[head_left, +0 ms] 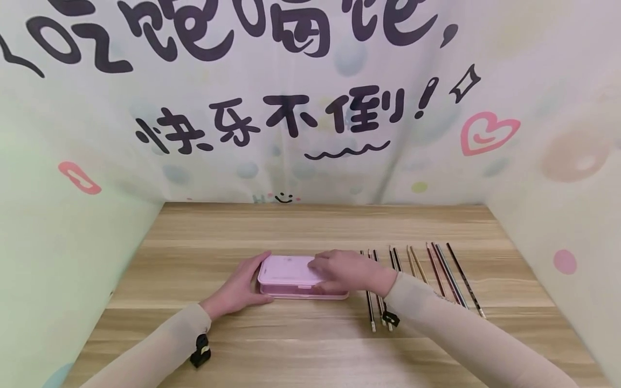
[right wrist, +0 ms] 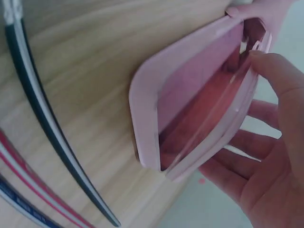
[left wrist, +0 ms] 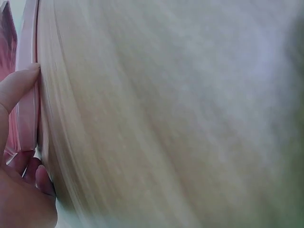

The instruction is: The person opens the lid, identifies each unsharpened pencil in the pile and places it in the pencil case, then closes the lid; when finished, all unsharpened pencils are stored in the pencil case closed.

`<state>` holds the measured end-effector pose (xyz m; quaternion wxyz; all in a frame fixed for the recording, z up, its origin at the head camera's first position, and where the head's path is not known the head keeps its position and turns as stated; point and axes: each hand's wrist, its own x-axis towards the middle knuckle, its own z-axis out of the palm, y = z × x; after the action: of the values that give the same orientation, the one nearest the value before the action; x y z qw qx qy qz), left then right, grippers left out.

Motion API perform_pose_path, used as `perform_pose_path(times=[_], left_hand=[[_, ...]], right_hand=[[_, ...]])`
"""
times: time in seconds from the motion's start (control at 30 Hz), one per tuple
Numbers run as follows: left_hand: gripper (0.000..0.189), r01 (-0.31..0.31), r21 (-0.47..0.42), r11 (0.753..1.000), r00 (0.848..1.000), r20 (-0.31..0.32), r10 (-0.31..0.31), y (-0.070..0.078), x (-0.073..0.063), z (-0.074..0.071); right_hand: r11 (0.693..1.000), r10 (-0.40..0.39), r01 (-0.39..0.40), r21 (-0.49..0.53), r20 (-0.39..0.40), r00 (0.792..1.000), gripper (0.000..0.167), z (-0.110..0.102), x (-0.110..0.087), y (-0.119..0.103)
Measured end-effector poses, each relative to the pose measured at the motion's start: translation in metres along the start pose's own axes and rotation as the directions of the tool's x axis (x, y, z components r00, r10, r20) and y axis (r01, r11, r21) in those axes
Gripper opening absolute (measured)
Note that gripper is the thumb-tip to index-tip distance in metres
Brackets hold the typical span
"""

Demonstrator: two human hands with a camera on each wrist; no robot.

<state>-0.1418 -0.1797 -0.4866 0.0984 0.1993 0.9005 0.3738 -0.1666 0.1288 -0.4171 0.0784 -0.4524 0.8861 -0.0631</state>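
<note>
A pink pencil case [head_left: 304, 296] lies mid-table in the head view, its lid [head_left: 286, 268] tilted partly up from the base. My left hand [head_left: 235, 285] grips the left end, thumb along the front side and fingers at the back corner. In the left wrist view that thumb [left wrist: 21, 85] presses the case's pink side wall [left wrist: 27, 121]. From the right, my right hand [head_left: 354, 272] holds the lid. The right wrist view shows the right thumb [right wrist: 278, 71] at the lid's edge and the other fingers spread over its outer face. A gap shows the inside between lid and base [right wrist: 142, 104].
Several pencils [head_left: 371, 312] lie in a spread-out row to the right of the case, partly under the right forearm. A black-and-white striped pencil [right wrist: 52, 123] shows close by in the right wrist view. Printed walls [head_left: 271, 172] enclose the wooden table [head_left: 271, 345].
</note>
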Motion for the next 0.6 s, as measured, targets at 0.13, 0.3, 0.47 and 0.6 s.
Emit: perform_pose_path(times=[0.13, 0.3, 0.47, 0.6], left_hand=[[0.107, -0.022, -0.005, 1.000, 1.000, -0.022, 0.022, -0.001, 0.000, 0.001], [0.112, -0.021, -0.003, 1.000, 0.999, -0.032, 0.020, -0.001, 0.000, 0.000], [0.116, -0.009, -0.005, 1.000, 0.999, -0.033, 0.009, -0.002, 0.001, 0.000], [0.119, -0.025, -0.003, 1.000, 0.999, -0.032, 0.025, -0.003, 0.001, 0.001]], right_hand=[[0.993, 0.014, -0.009, 0.117, -0.042, 0.999, 0.044, -0.006, -0.002, 0.008], [0.988, 0.018, 0.003, 0.153, -0.136, 0.991, 0.034, -0.014, -0.004, 0.017], [0.979, 0.042, 0.002, 0.202, -0.212, 0.976, 0.029, -0.020, -0.005, 0.021], [0.974, 0.086, -0.028, 0.227, -0.251, 0.964, 0.027, -0.021, -0.004, 0.024]])
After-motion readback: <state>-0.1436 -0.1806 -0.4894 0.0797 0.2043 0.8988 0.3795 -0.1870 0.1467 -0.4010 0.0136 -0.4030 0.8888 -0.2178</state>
